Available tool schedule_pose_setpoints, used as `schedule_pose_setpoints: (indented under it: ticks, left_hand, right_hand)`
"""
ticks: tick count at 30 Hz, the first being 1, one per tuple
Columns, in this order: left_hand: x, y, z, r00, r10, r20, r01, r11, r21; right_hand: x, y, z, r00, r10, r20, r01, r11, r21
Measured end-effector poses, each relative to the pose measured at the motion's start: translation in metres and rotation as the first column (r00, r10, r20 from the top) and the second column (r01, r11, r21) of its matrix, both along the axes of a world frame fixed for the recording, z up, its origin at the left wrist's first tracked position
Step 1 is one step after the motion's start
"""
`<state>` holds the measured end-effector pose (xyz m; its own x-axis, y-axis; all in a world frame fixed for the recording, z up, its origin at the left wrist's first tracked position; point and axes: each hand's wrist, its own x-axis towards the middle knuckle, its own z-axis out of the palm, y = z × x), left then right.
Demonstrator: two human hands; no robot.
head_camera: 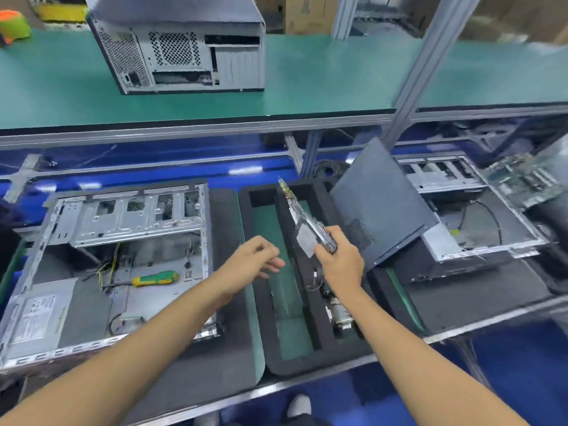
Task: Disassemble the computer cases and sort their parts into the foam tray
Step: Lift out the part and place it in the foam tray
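While my right hand [339, 262] has its grip clamped on a circuit card [302, 221] held edge-up over the foam tray [267, 302], my left hand [256, 256] hovers loosely curled, empty, beside the open computer case [116, 259] on the surface [227, 348]

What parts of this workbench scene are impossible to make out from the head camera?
- Part held by the right hand: seen edge-on and blurred, so its type is unclear.
- Foam tray: the right arm covers some of its slots.
- Label in the open case: print too small to read.
- Right-hand case: a leaning panel hides part of it.
- Left hand: blurred.
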<state>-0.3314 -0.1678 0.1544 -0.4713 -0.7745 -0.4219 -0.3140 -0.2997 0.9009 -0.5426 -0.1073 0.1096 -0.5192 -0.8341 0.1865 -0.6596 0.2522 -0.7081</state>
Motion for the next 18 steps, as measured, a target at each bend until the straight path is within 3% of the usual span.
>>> schedule_pose_setpoints:
  ticks: [4, 9, 14, 18]
  left_hand:
    - [-0.018, 0.002, -0.033, 0.996, -0.033, 0.087, 0.033, 0.999, -0.002]
    - [-0.027, -0.003, -0.059, 0.982, 0.050, 0.184, -0.043, 0.998, -0.043]
    - [-0.027, -0.004, -0.078, 0.968, 0.092, 0.233, -0.076, 0.994, -0.077]
    - [-0.023, -0.002, -0.088, 0.965, 0.091, 0.247, -0.071, 0.994, -0.086]
  right_hand:
    - [-0.069, 0.029, -0.026, 0.993, -0.118, 0.001, 0.118, 0.992, 0.053]
    - [-0.129, 0.054, -0.052, 0.973, -0.229, 0.023, 0.226, 0.969, 0.097]
    - [-0.151, 0.062, -0.069, 0.965, -0.251, 0.071, 0.238, 0.959, 0.154]
    - [-0.151, 0.060, -0.074, 0.947, -0.323, 0.005, 0.317, 0.932, 0.177]
